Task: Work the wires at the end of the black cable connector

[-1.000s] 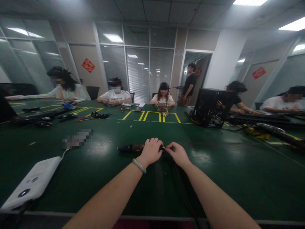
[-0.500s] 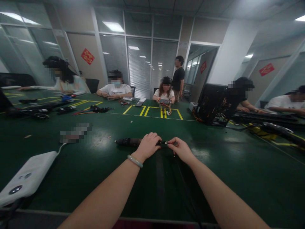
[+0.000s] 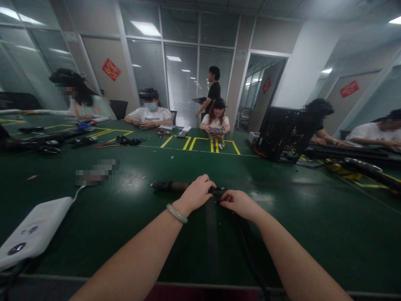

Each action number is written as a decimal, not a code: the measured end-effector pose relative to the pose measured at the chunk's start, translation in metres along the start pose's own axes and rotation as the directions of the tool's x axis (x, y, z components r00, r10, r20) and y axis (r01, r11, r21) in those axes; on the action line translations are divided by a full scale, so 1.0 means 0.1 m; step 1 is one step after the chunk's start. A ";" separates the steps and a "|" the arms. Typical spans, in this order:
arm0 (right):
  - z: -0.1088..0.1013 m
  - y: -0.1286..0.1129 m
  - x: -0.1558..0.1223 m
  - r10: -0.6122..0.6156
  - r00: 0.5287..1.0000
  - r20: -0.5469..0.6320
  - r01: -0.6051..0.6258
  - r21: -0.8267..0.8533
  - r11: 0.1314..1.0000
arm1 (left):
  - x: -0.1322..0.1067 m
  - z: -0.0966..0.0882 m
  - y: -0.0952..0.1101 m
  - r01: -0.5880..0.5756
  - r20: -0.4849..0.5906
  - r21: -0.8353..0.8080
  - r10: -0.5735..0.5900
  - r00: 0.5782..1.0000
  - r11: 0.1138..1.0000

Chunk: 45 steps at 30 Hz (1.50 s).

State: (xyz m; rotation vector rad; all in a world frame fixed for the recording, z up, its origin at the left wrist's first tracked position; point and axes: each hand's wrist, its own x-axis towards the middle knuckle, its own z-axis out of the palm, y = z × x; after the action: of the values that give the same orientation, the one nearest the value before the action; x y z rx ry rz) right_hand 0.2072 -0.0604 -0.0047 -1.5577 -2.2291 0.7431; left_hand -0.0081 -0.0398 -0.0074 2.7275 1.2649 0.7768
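A dark electric screwdriver (image 3: 178,187) lies on its side on the green table, its metal tip pointing left. My left hand (image 3: 199,192) is closed round its rear part and hides some of the body. A short black cable end (image 3: 219,189) with a pale metal bit sticks out to the right of that hand. Just below this end, the fingertips of my right hand (image 3: 239,204) are pinched together; what they hold is too small and dark to make out. From under the right hand a black cable (image 3: 247,246) runs down to the table's near edge.
A white power bank (image 3: 40,225) lies at the left, its short cord leading to a blurred-out device (image 3: 97,172). A black computer case (image 3: 275,133) stands at the back right. Loose cables (image 3: 122,141) lie further back. Several people sit round the table.
My right fingertips have dropped from the pale metal bit to slightly below it. The left hand stays on the screwdriver. A standing person behind has moved left.
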 end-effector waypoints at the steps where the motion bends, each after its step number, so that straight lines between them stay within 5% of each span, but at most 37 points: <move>1: 0.00 -0.01 0.00 -0.010 1.000 0.007 0.010 0.015 1.000 | 0.01 0.01 0.01 -0.011 0.003 -0.008 0.011 1.000 1.000; 6: 0.04 0.00 0.01 -0.029 0.998 -0.053 0.041 0.241 0.970 | 0.05 0.02 0.10 -0.050 0.010 0.011 0.050 0.999 0.999; 10: 0.04 0.02 -0.01 0.031 0.987 -0.156 -0.022 0.064 0.998 | 0.05 0.02 0.18 -0.023 0.031 0.064 0.021 0.999 0.998; 17: 0.00 0.00 -0.07 0.041 0.991 -0.129 -0.050 -0.063 0.997 | 0.05 -0.01 0.24 0.018 0.042 0.069 -0.021 0.999 0.997; 24: -0.11 -0.05 -0.19 0.041 0.998 0.057 -0.034 -0.112 0.993 | 0.02 -0.09 0.22 -0.020 0.100 0.040 0.016 0.995 0.999; 34: -0.18 -0.01 -0.17 -0.043 0.975 0.217 0.020 0.106 0.994 | 0.06 -0.05 0.18 0.054 0.095 0.049 -0.058 0.994 0.997; 37: -0.12 -0.05 -0.17 -0.071 0.987 0.143 0.054 0.119 0.991 | 0.08 -0.03 0.17 0.054 0.077 0.044 -0.058 0.995 0.998; 40: -0.09 -0.08 -0.15 -0.010 0.999 -0.052 0.015 0.088 0.996 | 0.07 -0.02 0.14 0.035 0.079 0.013 -0.036 0.996 0.999; 45: -0.05 -0.02 -0.10 0.065 0.968 -0.242 -0.055 0.051 0.997 | 0.05 -0.02 0.12 0.020 0.055 -0.021 -0.019 0.998 1.000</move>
State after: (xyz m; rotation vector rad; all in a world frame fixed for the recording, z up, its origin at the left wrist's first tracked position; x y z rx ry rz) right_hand 0.2117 -0.0692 0.0015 -1.6069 -1.9842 0.5770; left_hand 0.0026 -0.0443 -0.0007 2.6956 1.2632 0.7042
